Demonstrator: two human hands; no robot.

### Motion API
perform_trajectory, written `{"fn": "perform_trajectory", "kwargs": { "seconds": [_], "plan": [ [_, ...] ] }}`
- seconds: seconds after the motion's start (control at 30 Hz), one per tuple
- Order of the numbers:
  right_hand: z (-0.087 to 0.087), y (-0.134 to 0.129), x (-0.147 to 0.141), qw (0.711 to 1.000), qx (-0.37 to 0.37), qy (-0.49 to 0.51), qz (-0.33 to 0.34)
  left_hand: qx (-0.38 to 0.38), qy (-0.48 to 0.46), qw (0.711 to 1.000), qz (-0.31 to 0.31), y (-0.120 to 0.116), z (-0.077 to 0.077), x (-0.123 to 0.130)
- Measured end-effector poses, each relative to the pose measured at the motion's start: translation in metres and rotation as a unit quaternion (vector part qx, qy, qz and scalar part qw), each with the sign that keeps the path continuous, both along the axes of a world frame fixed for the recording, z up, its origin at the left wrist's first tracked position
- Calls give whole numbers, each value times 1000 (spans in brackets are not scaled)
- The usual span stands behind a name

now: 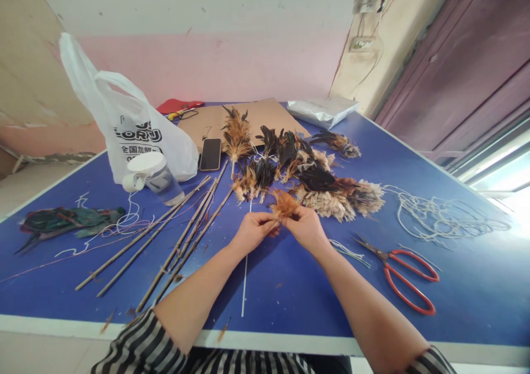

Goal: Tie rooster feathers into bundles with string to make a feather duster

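Note:
A small bunch of orange-brown feathers [284, 204] is held between my two hands over the blue table. My left hand [257, 231] pinches its lower left side, fingertips closed. From the right, my right hand [305, 228] grips the same bunch with thumb and fingers together. Just beyond them lie several dark and tan feather bundles [321, 178]. Behind these, a brown feather duster head [237, 134] rests on a flat piece of cardboard [269, 115]. A white string [246, 280] runs along the table below my hands.
Red-handled scissors [408, 274] lie at right, near tangled white string [439, 219]. Several thin sticks [182, 241] stretch across the left. Beyond them are a lidded cup [155, 175], a phone [210, 154] and a white plastic bag [141, 126]. A silver package [323, 109] sits at the back.

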State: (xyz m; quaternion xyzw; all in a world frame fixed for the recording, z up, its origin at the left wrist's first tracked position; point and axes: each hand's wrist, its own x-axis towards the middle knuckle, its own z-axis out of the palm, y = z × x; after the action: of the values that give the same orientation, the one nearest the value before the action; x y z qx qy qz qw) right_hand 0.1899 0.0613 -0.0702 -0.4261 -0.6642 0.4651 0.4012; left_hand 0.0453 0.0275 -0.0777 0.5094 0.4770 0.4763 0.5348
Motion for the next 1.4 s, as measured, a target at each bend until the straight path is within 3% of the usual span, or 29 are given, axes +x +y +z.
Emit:
{"fn": "perform_trajectory", "kwargs": {
  "seconds": [0.23, 0.47, 0.53, 0.63, 0.7, 0.8, 0.97, 1.13, 1.27, 1.4],
  "plan": [
    [1, 0, 0, 1000, 20, -22, -2, -5, -16, 1000, 10, 3, -17, -1],
    [8, 2, 1, 997, -19, 72, 34, -18, -24, 1000, 2, 4, -8, -6],
    [13, 8, 12, 996, -33, 80, -3, -38, -53, 997, 29, 5, -3, -8],
    [17, 22, 35, 989, -6, -10, -148, -92, -131, 984, 75, 7, 2, -11],
    [16, 30, 48, 977, 17, -97, -189, -113, -168, 975, 88, 7, 5, -11],
    [10, 35, 52, 964, 54, -192, -175, -118, -186, 971, 92, 8, 6, -11],
    [-1, 31, 31, 958, 118, -233, -119, -123, -217, 959, 137, 10, 4, -15],
    [-2, 31, 9, 919, 183, -334, -98, -119, -241, 949, 167, 15, 0, -21],
    [3, 37, 1, 899, 164, -394, -101, -114, -251, 944, 180, 19, -4, -23],
    [5, 51, -7, 915, 93, -375, -115, -107, -262, 944, 167, 21, -9, -25]
  ]
}}
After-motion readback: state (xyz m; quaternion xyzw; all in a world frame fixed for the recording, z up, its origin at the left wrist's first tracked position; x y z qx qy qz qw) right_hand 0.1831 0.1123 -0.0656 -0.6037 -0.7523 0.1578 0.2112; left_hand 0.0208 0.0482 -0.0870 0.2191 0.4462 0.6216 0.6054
